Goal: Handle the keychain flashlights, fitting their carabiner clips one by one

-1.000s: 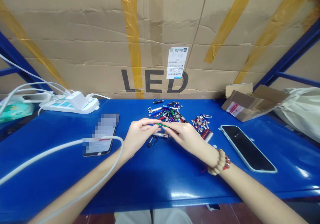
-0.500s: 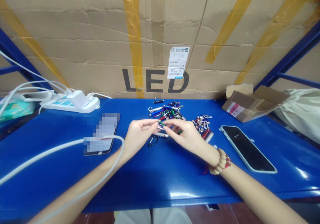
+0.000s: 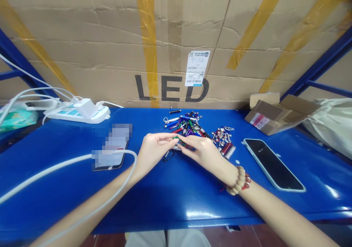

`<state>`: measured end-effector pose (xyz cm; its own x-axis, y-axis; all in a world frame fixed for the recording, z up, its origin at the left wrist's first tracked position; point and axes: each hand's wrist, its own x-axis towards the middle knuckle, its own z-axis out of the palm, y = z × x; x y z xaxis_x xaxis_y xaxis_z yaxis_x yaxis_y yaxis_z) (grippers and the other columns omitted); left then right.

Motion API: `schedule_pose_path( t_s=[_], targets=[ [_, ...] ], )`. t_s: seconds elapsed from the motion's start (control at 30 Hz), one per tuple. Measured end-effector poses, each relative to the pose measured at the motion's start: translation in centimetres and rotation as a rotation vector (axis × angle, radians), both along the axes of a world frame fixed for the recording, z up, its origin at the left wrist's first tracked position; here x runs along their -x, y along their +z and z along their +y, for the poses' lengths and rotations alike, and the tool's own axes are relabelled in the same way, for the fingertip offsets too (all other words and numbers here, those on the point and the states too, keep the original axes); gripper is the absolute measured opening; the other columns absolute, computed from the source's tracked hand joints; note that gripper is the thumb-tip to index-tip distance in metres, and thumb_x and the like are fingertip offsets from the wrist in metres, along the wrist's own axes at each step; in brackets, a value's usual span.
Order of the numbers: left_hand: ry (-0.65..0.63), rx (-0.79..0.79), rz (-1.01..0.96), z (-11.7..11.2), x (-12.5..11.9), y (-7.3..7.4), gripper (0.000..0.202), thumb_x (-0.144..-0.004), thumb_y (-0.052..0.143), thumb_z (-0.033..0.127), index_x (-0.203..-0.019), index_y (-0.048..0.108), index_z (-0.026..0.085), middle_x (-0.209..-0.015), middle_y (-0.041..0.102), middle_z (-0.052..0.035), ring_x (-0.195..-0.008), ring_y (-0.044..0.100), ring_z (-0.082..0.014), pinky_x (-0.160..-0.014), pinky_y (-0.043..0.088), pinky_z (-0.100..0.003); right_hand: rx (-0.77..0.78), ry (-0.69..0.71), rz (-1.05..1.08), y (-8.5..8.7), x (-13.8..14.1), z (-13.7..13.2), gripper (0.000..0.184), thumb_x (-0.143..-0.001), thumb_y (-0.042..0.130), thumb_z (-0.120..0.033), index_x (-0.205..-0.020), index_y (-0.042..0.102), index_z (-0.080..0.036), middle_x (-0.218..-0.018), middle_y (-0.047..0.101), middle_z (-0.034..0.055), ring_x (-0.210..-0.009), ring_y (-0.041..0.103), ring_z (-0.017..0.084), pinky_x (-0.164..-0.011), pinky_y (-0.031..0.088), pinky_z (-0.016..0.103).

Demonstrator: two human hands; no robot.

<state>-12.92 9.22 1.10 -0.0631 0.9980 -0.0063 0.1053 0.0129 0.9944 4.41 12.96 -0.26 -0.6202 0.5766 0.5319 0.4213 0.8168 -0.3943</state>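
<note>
Over the middle of the table, my left hand (image 3: 157, 146) and my right hand (image 3: 202, 149) meet at the fingertips. Both pinch a small green carabiner (image 3: 176, 138), mostly hidden by the fingers. Just below them lies a black carabiner (image 3: 168, 155). Behind the hands spreads a pile of small metal flashlights (image 3: 189, 124) in blue, red, purple, green and black. To the right of it are loose small clips and button cells (image 3: 220, 135), with a red tube (image 3: 226, 148) and a silver tube (image 3: 230, 152) close to my right hand.
A phone (image 3: 117, 155) lies left, crossed by a white cable (image 3: 55, 172). At right are another phone (image 3: 272, 162) and an open cardboard box (image 3: 268, 120). A power strip (image 3: 82, 115) sits back left. A large carton (image 3: 110, 48) closes off the rear of the blue table (image 3: 170, 199).
My right hand has shifted slightly left and its fingers have moved round the green carabiner, covering more of it. My left hand stays nearly in place.
</note>
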Motion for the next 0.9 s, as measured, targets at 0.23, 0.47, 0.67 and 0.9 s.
schedule_pose_path(
  t_s=[0.23, 0.47, 0.67, 0.9],
  targets=[
    [-0.07, 0.032, 0.12, 0.4, 0.1, -0.2, 0.024, -0.063, 0.072, 0.024, -0.083, 0.073, 0.01, -0.081, 0.075, -0.0054, -0.081, 0.07, -0.0245, -0.072, 0.057, -0.028, 0.028, -0.005, -0.11, 0.6, -0.5, 0.6, 0.028, -0.09, 0.05, -0.029, -0.103, 0.067, -0.012, -0.078, 0.068, 0.0078, -0.067, 0.063, 0.014, -0.064, 0.048, 0.024],
    [0.009, 0.0, 0.155, 0.3, 0.0, 0.1, 0.032, -0.068, 0.067, 0.027, -0.092, 0.071, 0.006, -0.084, 0.074, -0.01, -0.08, 0.07, -0.0252, -0.073, 0.057, -0.031, 0.029, 0.001, -0.16, 1.2, -0.6, 0.4, 0.025, -0.091, 0.049, -0.028, -0.099, 0.067, -0.014, -0.08, 0.068, 0.0072, -0.069, 0.063, 0.015, -0.064, 0.047, 0.024],
    [0.018, -0.07, 0.165, 0.3, 0.1, -0.4, 0.032, -0.07, 0.067, 0.032, -0.09, 0.071, 0.007, -0.081, 0.074, -0.0093, -0.078, 0.071, -0.0254, -0.07, 0.058, -0.031, -0.073, -0.038, -0.119, 1.0, -0.7, 0.5, 0.026, -0.089, 0.051, -0.026, -0.106, 0.065, -0.012, -0.079, 0.068, 0.0068, -0.067, 0.063, 0.015, -0.063, 0.049, 0.025],
    [0.0, -0.056, 0.094, 0.1, -0.1, -0.4, 0.028, -0.07, 0.067, 0.029, -0.088, 0.071, 0.008, -0.079, 0.075, -0.0076, -0.076, 0.071, -0.0221, -0.07, 0.058, -0.027, -0.239, -0.006, -0.027, 0.1, -0.3, 0.2, 0.028, -0.089, 0.049, -0.024, -0.11, 0.063, -0.011, -0.085, 0.07, 0.0087, -0.073, 0.066, 0.015, -0.066, 0.053, 0.024]
  ],
)
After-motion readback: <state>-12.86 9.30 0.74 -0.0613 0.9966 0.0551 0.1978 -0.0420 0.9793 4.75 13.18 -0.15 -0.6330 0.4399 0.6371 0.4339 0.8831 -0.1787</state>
